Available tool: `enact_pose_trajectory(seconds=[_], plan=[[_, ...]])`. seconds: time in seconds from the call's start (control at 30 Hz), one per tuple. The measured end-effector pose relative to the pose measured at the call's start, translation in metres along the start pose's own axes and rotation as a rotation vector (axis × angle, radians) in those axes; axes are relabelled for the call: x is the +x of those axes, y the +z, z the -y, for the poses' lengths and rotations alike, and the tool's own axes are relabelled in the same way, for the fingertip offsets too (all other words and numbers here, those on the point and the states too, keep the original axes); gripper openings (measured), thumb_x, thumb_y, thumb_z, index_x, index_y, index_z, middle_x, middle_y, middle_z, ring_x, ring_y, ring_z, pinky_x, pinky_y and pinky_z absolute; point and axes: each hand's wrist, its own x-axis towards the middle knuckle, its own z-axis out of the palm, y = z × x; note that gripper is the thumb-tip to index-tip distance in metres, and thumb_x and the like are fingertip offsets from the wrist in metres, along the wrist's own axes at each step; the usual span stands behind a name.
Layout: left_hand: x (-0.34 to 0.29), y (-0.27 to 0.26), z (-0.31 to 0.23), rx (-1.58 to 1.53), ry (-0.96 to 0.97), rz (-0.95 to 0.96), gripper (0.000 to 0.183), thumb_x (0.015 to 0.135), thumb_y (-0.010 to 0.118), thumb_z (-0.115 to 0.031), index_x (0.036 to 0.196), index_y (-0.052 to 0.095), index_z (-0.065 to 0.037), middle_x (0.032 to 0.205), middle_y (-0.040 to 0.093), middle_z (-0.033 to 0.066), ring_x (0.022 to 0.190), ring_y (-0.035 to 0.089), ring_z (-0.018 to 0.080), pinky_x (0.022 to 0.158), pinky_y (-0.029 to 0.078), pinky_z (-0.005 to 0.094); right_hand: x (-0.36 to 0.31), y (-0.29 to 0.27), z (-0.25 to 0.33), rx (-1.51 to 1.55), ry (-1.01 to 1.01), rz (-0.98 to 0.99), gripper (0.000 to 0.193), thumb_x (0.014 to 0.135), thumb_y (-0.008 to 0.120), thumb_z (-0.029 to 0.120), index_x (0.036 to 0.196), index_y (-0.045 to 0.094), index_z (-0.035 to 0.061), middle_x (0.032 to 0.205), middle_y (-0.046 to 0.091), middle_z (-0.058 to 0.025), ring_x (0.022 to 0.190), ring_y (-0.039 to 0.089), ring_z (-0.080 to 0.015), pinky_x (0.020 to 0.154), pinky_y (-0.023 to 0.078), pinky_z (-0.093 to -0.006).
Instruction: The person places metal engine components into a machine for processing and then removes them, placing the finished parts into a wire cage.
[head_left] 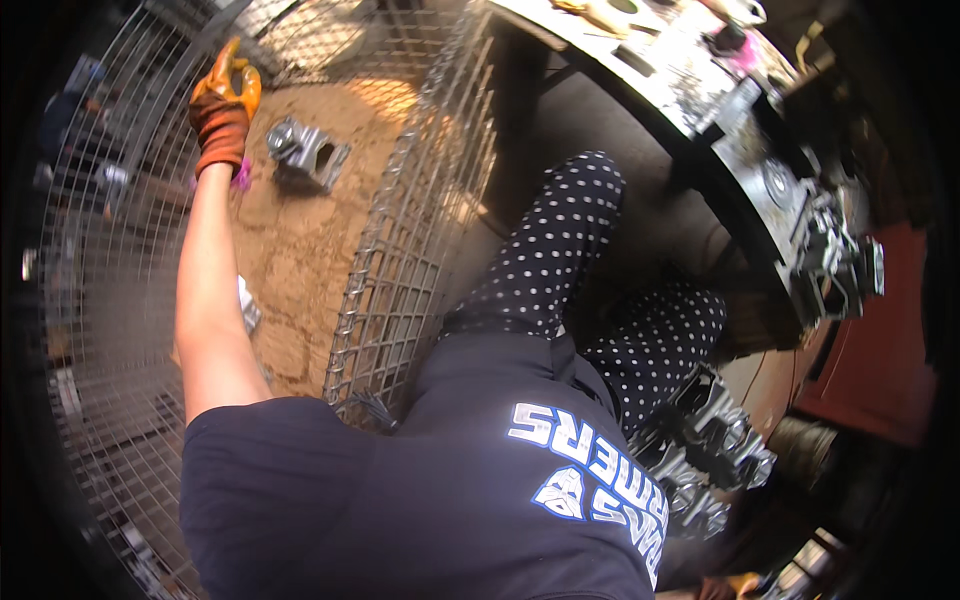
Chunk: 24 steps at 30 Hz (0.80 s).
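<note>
My left arm reaches out into a wire mesh cage [385, 255] on the left. My left hand [226, 105], in an orange and brown work glove, has its fingers apart and nothing visible in them. Just right of it, a silver cast metal housing [305, 155] with a large opening rests on the brown cardboard-like floor [310, 240] of the cage. Part of another light metal piece [248, 303] shows beside my forearm. My right hand [732, 586], gloved the same way, barely enters at the bottom edge; its fingers cannot be made out.
Several silver castings [700, 450] are heaped to the right of my legs. More castings [835, 255] stand at the end of a worktable [690, 75] with a curved-looking edge. A dark red surface [875, 340] lies at the far right. The mesh wall separates my legs from the cage.
</note>
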Motion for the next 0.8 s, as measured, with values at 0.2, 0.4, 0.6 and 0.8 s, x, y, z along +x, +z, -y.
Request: enact_pose_trajectory(seconds=[0.2, 0.4, 0.6, 0.8], plan=[[-0.175, -0.076, 0.121, 0.417, -0.406, 0.349, 0.052, 0.079, 0.063, -0.021, 0.129, 0.051, -0.029, 0.091, 0.069, 0.0066, 0.084, 0.066, 0.0284, 0.074, 0.051, 0.0393, 0.039, 0.184, 0.230, 0.631, -0.361, 0.497, 0.045, 0.085, 0.063, 0.015, 0.123, 0.052, -0.0068, 0.117, 0.060, -0.0184, 0.101, 0.061, -0.0263, 0.087, 0.048, -0.0325], [-0.365, -0.200, 0.188, 0.780, -0.961, 0.593, 0.036, 0.082, 0.058, -0.035, 0.104, 0.065, -0.007, 0.082, 0.067, 0.0211, 0.078, 0.065, 0.0375, 0.071, 0.050, 0.0463, -0.103, 0.269, 0.539, 0.952, -1.218, 0.904, 0.039, 0.076, 0.055, 0.006, 0.114, 0.061, 0.0051, 0.102, 0.063, -0.0153, 0.090, 0.061, -0.0296, 0.080, 0.049, -0.0388], [-0.360, -0.150, 0.159, 0.827, -1.119, 0.980, 0.076, 0.074, 0.066, -0.040, 0.141, 0.032, -0.029, 0.138, 0.044, 0.0089, 0.122, 0.047, 0.0296, 0.096, 0.039, 0.0470, -0.208, 0.290, 0.633, 0.238, -1.421, 1.432, 0.025, 0.081, 0.058, 0.029, 0.097, 0.065, 0.0116, 0.093, 0.065, -0.0173, 0.089, 0.062, -0.0347, 0.077, 0.049, -0.0420], [-0.345, -0.075, 0.228, 0.796, -0.894, 0.967, 0.088, 0.072, 0.067, -0.042, 0.146, 0.022, -0.031, 0.151, 0.027, 0.0073, 0.138, 0.026, 0.0271, 0.107, 0.024, 0.0509, -0.215, 0.288, 0.633, 0.347, -1.435, 1.309, 0.026, 0.085, 0.052, 0.029, 0.080, 0.064, 0.0062, 0.079, 0.065, -0.0157, 0.082, 0.062, -0.0350, 0.072, 0.048, -0.0448]])
